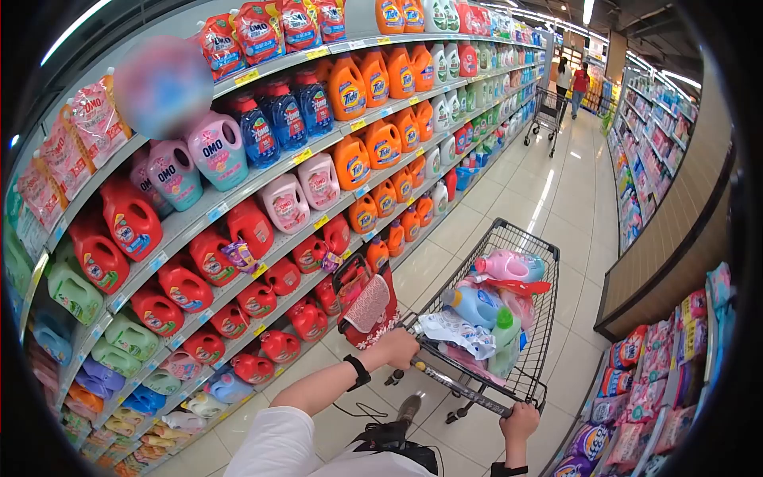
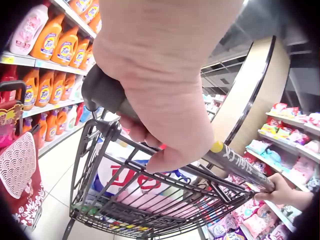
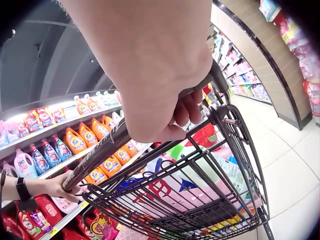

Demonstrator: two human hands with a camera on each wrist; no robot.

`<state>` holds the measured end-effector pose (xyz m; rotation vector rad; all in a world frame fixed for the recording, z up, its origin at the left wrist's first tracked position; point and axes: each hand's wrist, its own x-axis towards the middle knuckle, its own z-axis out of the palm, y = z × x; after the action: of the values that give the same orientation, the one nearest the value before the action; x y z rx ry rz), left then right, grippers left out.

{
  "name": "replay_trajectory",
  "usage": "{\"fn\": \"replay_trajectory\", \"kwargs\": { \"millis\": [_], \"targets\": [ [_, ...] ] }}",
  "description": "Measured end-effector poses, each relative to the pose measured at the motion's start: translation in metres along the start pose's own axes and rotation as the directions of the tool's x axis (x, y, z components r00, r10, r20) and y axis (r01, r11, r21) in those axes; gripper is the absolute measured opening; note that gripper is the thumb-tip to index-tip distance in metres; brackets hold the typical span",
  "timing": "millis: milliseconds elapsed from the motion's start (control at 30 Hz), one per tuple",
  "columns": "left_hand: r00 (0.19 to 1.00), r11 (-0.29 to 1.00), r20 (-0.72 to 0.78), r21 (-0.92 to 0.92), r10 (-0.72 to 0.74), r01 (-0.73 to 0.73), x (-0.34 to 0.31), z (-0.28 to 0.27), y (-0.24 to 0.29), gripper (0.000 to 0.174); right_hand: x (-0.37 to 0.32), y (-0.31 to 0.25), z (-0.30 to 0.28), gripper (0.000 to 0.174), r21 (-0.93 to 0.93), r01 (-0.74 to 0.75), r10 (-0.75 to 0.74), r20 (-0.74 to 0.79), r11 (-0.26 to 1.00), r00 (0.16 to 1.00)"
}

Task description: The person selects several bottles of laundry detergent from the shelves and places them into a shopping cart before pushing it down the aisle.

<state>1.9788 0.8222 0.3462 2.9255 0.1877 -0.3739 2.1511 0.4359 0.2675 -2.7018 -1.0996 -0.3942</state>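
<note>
My left hand grips the left end of the shopping cart's handle, its fingers curled round the bar in the left wrist view. At the other end, my right hand is wrapped round the same bar. The black wire shopping cart stands ahead of me. Inside it lie a blue detergent bottle, a pink bottle, a pale green bottle and a white packet, heaped together. The right wrist view shows both hands on the handle.
Shelves of detergent bottles run along the left. A red wheeled basket stands between them and my cart. Stacked packs and a wood-panelled column line the right. Farther up the tiled aisle are another cart and two people.
</note>
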Motion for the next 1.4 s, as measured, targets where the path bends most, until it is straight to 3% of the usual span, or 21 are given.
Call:
{"fn": "replay_trajectory", "kwargs": {
  "millis": [367, 767, 900, 967, 1133, 1300, 1400],
  "targets": [
    [0.992, 0.992, -0.13, -0.126, 0.002, -0.018, 0.125, -0.023, -0.019, 0.019, 0.121, 0.069, 0.022, 0.01, -0.03, -0.056, 0.059, 0.121, 0.998, 0.991],
    [0.993, 0.995, -0.113, -0.096, -0.024, 0.014, 0.256, -0.055, -0.042, 0.018, 0.232, 0.134, 0.067, 0.012, -0.025, -0.077, 0.08, 0.175, 0.997, 0.981],
    [0.997, 0.996, -0.078, -0.085, -0.002, -0.004, 0.295, -0.062, -0.057, 0.019, 0.284, 0.109, 0.075, 0.028, 0.08, -0.048, 0.025, 0.259, 0.996, 0.966],
    [0.995, 0.995, -0.097, -0.095, -0.006, -0.003, 0.308, -0.066, -0.063, 0.021, 0.307, 0.082, 0.085, 0.041, 0.173, 0.017, -0.072, 0.313, 0.985, 0.947],
    [0.987, 0.989, -0.161, -0.149, -0.008, -0.016, 0.333, -0.07, -0.074, 0.024, 0.359, 0.001, 0.089, 0.06, 0.248, 0.213, -0.279, 0.273, 0.945, 0.921],
    [0.995, 0.982, -0.097, -0.187, -0.003, -0.016, 0.348, -0.077, -0.087, 0.031, 0.384, -0.008, 0.101, 0.069, 0.321, 0.247, -0.34, 0.277, 0.914, 0.899],
    [0.993, 0.944, -0.115, -0.325, 0.021, -0.058, 0.345, -0.075, -0.099, 0.041, 0.388, -0.002, 0.111, 0.078, 0.328, 0.266, -0.358, 0.262, 0.906, 0.896]
  ]
}}
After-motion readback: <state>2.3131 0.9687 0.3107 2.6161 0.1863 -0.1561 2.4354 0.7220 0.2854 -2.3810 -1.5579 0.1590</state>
